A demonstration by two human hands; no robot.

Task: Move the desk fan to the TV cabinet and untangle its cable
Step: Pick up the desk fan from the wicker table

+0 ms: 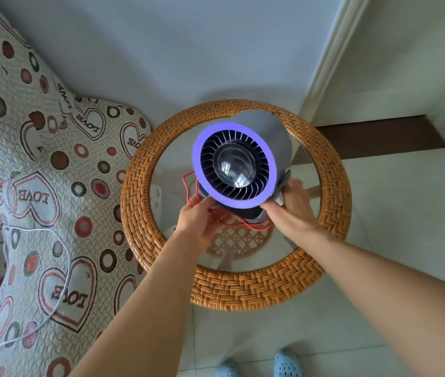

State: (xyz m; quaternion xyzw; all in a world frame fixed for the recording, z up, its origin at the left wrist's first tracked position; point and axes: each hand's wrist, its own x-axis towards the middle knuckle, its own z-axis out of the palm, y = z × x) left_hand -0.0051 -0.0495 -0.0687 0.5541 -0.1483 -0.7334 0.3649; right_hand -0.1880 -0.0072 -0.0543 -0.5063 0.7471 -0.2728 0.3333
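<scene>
Desk fan [235, 164] is tilted face-up over the wicker table's [243, 289] middle, red cable [254, 227] looping loose under it. My left hand [199, 221] & right hand [289, 210] both curl round its base. Prob light, rigid plastic; I'd carry by base, mind cable snagging.

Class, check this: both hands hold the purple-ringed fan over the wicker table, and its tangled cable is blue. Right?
No: the head view shows a red cable, not blue. Left hand and right hand hold the fan over the wicker table.
</scene>
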